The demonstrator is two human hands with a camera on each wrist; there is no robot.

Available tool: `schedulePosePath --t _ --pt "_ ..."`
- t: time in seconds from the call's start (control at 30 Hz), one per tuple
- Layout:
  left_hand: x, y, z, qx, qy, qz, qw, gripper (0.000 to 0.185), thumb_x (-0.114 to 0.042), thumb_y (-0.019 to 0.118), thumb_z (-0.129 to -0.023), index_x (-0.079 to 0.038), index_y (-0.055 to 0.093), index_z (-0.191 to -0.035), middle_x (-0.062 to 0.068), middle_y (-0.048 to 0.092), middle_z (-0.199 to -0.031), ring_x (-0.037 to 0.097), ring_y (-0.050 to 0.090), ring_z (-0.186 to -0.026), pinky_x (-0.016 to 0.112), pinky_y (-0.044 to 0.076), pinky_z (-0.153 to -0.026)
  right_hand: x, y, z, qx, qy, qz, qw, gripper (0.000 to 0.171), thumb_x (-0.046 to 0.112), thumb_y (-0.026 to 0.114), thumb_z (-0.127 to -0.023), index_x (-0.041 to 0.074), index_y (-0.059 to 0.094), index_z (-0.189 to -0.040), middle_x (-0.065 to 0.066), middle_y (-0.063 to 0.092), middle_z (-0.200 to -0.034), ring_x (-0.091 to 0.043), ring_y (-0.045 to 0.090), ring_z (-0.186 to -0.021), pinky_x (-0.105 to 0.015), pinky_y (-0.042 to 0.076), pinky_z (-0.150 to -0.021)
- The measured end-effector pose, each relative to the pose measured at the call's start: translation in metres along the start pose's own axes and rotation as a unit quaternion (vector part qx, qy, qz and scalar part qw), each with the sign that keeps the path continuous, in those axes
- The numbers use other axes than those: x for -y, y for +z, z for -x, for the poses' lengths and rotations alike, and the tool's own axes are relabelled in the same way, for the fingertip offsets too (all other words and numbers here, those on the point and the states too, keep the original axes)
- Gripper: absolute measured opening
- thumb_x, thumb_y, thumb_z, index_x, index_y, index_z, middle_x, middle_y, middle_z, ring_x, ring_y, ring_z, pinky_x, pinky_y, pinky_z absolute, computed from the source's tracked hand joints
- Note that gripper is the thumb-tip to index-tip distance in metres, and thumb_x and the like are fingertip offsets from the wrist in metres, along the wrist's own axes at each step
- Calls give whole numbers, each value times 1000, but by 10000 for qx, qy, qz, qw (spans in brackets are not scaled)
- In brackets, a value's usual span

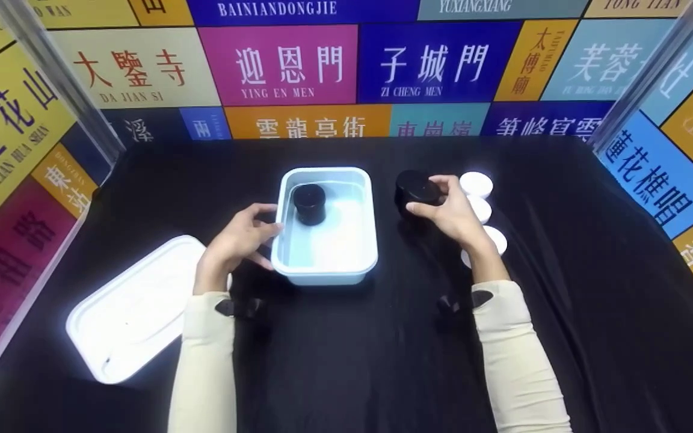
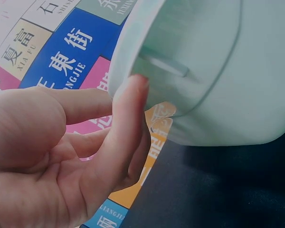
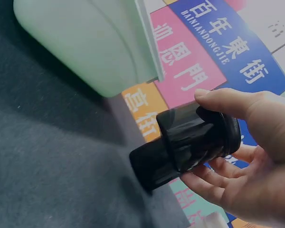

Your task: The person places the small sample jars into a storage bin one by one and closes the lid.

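Note:
A pale blue-green plastic box (image 1: 376, 246) stands in front of me, its top open. My left hand (image 1: 241, 234) holds its left rim, with thumb and fingers at the edge. Inside, toward the far left corner, stands a black cylinder (image 1: 310, 204). To the right of the box, my right hand (image 1: 452, 210) grips a glossy black stepped cylinder (image 3: 194, 135) by its wider end. Its narrower end points down toward the table in the right wrist view, where the thumb lies on one side and the fingers on the other.
At the left lies a white rectangular lid (image 1: 136, 307), partly behind my left forearm. Several white round pieces (image 1: 476, 184) sit in a row beside my right hand, some partly hidden by it. A black cloth (image 1: 346, 361) covers the table; printed panels (image 1: 277, 66) enclose it.

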State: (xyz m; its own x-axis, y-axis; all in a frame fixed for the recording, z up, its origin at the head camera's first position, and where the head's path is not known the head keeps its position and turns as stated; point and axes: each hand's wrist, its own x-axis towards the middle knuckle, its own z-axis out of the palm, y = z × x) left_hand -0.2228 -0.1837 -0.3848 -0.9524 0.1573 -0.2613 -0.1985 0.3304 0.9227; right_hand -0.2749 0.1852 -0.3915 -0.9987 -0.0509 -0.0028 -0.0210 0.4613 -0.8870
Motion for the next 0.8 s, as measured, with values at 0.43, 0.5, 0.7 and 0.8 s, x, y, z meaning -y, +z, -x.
schedulePosePath --t 0.43,0.5,0.7,0.8 --pt "-1 0 -1 43 -47 -17 10000 53 -14 56 -101 -6 37 -150 23 58 -116 26 65 -91 39 67 -54 26 -4 5 -72 46 -130 9999 75 23 80 -84 6 39 -144 -16 50 -140 -28 52 -116 -28 50 -94" --pt "-1 0 -1 74 -56 -4 10000 53 -14 56 -101 -6 37 -150 23 57 -116 27 65 -93 39 67 -54 31 -4 6 -25 -13 -194 9998 75 21 81 -83 7 40 -144 -15 50 -141 -27 54 -115 -26 51 -92" --pt "1 -1 -2 91 -71 8 9999 53 -15 56 -101 -6 37 -150 21 58 -114 25 65 -91 40 67 -54 46 0 1 187 -256 -440 9985 73 11 81 -81 5 42 -143 -16 52 -139 -24 58 -112 -20 52 -90" --pt "0 -2 -1 64 -84 4 9999 53 -15 56 -101 -6 37 -150 22 58 -114 25 66 -90 40 67 -54 55 3 -2 341 -327 -402 9981 72 8 80 -80 6 43 -142 -16 52 -140 -25 59 -114 -24 52 -95"
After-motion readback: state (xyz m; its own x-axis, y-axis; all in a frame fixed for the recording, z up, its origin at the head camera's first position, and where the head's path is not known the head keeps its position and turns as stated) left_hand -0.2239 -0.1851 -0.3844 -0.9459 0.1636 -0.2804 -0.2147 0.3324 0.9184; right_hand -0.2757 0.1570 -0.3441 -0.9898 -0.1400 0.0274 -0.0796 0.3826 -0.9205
